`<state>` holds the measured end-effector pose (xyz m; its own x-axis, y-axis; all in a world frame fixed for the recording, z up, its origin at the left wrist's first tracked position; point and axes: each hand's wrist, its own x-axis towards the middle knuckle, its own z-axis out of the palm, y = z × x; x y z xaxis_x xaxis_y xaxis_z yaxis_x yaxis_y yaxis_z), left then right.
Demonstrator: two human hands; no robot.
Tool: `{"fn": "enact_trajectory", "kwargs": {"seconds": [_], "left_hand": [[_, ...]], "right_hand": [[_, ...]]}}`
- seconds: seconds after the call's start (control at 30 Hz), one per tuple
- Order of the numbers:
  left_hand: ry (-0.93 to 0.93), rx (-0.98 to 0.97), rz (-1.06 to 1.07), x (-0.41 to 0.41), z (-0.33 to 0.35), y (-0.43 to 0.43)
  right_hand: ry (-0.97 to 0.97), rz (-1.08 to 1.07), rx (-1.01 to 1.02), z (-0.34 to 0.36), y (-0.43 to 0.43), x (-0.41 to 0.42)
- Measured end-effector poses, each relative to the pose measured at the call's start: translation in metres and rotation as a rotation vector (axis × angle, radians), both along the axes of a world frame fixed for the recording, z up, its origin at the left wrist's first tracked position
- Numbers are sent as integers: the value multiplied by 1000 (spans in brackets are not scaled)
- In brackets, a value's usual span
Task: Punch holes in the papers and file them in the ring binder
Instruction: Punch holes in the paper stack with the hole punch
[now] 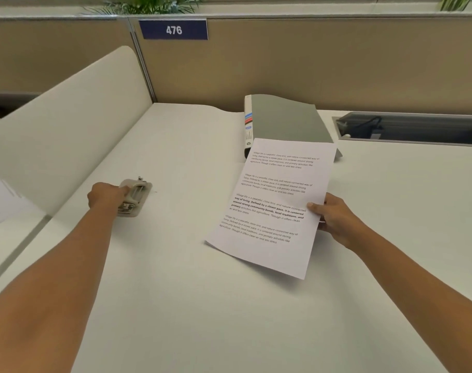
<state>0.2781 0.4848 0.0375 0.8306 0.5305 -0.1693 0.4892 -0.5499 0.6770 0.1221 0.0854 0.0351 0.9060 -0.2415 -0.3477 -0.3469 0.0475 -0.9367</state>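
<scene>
A printed white paper (272, 205) hangs tilted just above the desk, its right edge pinched by my right hand (334, 219). Its top corner overlaps the closed grey ring binder (286, 119), which lies flat at the back of the desk. To the left, a beige hole punch (136, 195) sits on the desk. My left hand (105, 197) is closed on the punch's near left side, fingers on its lever.
The white desk (202, 305) stretches wide in front. A low white divider (68, 125) runs along the left, with more printed sheets (0, 197) beyond it. A tan partition with a "476" sign (173, 29) stands behind. A cable slot (412, 127) opens at the back right.
</scene>
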Motion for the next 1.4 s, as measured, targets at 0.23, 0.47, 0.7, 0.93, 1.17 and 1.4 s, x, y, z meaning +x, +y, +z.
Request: {"fn": "enact_trajectory", "kwargs": {"seconds": [0.23,0.47,0.7,0.93,1.17,1.4], "left_hand": [[-44,-184,-14,3,10,6],[-58,-488,-68,-8,19,-11],[-81,-677,-165,-40,30,-78],[-26,-817,-241,-78,22,-159],[26,-938,-263,-113,10,-257],[90,-1027,-295,-144,1,-354]], "right_hand": [[6,-12,-7,-2,4,2],[-11,5,-13,1,-6,-4],[-33,6,-9,10,-31,-18],[-56,-27,-24,20,-88,-46],[-71,-64,-88,25,-171,-82],[46,-205,-357,12,-271,-114]]}}
